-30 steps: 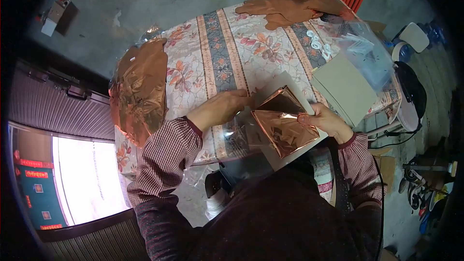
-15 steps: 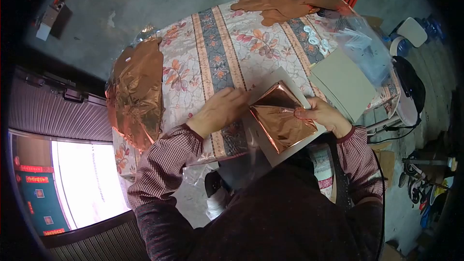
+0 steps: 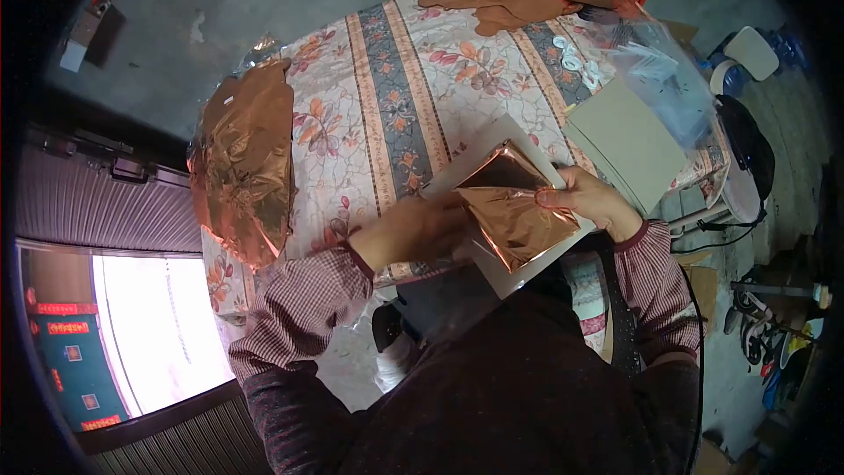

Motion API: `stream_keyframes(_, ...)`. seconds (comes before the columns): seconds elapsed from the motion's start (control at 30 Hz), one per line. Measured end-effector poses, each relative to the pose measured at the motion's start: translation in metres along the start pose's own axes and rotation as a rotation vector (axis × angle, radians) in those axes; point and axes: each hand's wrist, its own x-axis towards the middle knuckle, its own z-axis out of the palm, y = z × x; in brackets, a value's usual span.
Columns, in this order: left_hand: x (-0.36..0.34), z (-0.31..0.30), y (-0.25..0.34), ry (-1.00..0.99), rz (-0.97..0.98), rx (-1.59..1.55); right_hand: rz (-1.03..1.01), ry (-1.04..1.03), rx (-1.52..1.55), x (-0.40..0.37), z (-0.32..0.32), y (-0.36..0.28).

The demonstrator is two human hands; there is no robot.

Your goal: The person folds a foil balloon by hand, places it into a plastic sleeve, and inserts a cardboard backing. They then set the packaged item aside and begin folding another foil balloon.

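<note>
My right hand [image 3: 600,202] grips the right edge of a grey card [image 3: 501,277] with a copper-coloured foil piece [image 3: 522,224] folded over it. Its thumb presses on the foil from above. The foil is shiny and creased, with a darker fold at its top end. At the card's left edge is my left hand [image 3: 411,230], smeared by motion, its fingers right by the foil. A see-through plastic film [image 3: 444,295] hangs below the card's left side, over my lap.
On the flowered tablecloth [image 3: 325,132], flattened copper foil pieces lie at the left [image 3: 251,158] and far edge [image 3: 519,2]. A stack of grey cards [image 3: 629,145] sits right of my work, near clear plastic bags [image 3: 664,88] and white ribbon coils [image 3: 571,57]. A stool [image 3: 743,185] stands at the right.
My left hand has moved down and slightly right along the card's left side. The right hand keeps its hold; card and foil have barely shifted.
</note>
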Motion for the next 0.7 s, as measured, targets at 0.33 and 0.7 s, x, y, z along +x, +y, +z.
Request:
stream_keyframes(0.33, 0.008, 0.001, 0.038, -0.013, 0.055, -0.170, -0.046, 0.022, 0.013, -0.004, 0.004, -0.005)
stream_keyframes(0.7, 0.016, -0.005, 0.036, 0.050, 0.084, -0.008, -0.212, 0.137, -0.075, -0.011, 0.001, -0.022)
